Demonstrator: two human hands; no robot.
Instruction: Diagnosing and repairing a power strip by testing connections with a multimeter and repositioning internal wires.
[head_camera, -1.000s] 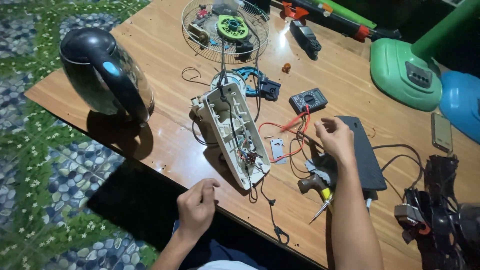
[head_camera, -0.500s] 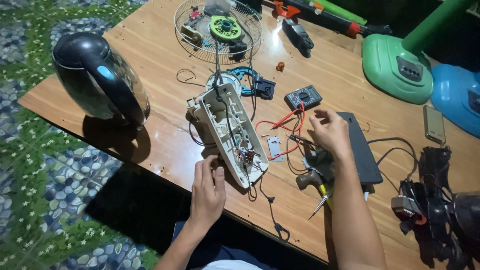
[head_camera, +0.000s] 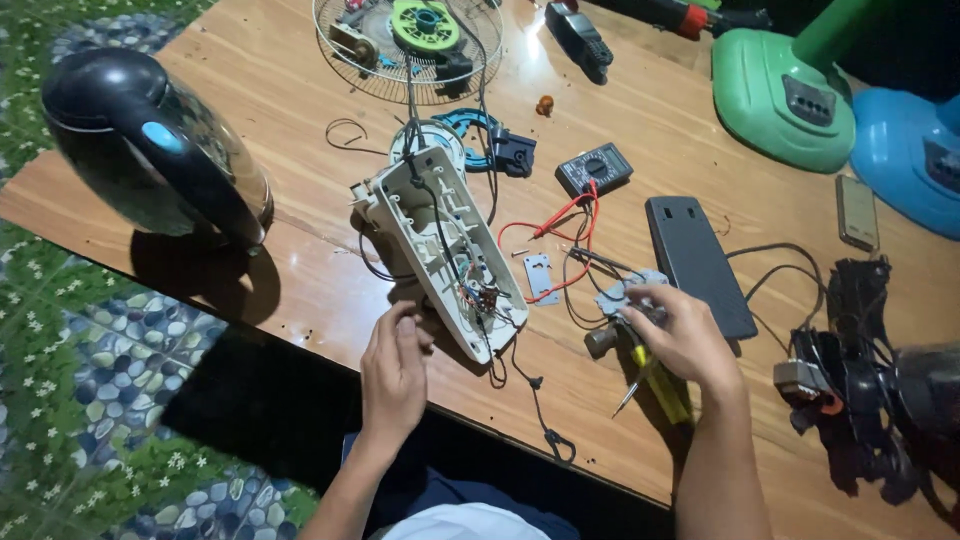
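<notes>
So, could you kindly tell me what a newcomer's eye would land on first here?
Probably the opened white casing at the centre of the wooden table, wires spilling out, with the left hand at its near end. Next, the black kettle at far left, and the green fan base at top right.

A black kettle (head_camera: 150, 150), multimeter (head_camera: 594, 169), green fan base (head_camera: 785, 100) and wire fan guard (head_camera: 405, 50) sit on the wooden table (head_camera: 260, 60).
</notes>
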